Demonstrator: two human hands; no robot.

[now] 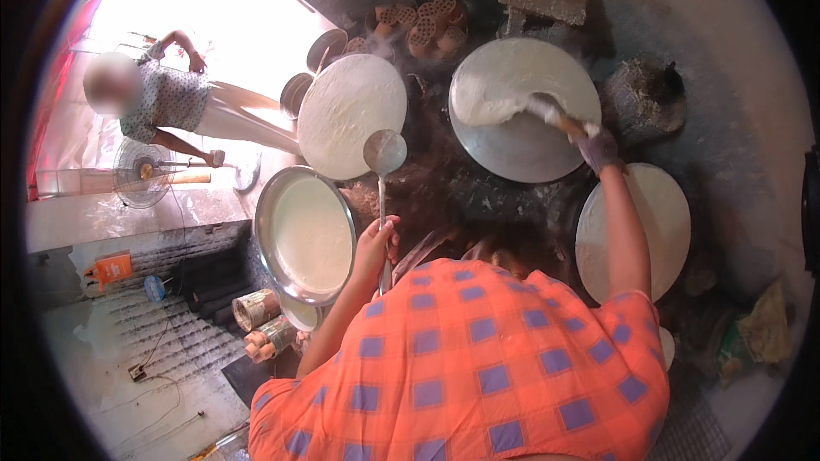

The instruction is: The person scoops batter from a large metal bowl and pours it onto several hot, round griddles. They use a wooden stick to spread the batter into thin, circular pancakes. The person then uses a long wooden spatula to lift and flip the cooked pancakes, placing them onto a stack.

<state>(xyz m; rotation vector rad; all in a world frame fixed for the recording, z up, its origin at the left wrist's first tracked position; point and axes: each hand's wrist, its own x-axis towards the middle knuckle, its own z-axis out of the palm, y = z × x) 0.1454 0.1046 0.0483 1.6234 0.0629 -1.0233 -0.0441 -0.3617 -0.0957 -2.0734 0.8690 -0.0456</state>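
My left hand (378, 240) is closed around the handle of a long metal ladle (385, 151), whose round bowl hangs at the edge of a griddle covered with pale batter (352, 109). In my right hand (598, 146), which wears a dark glove or cloth, is the handle of a spreading tool (544, 111). Its whitish end rests on a large round metal griddle (525, 153). Pale batter coats the griddle's upper and left part, and bare metal shows below. At my left elbow stands a wide steel basin (353, 250) of creamy liquid.
Another batter-covered round griddle (660, 237) lies under my right forearm. Perforated clay cylinders (426, 27) are piled beyond the griddles, near a block stand (544, 0). A blackened stove-like drum (644, 99) is at right. At left are a person (176, 99) and a standing fan (146, 171).
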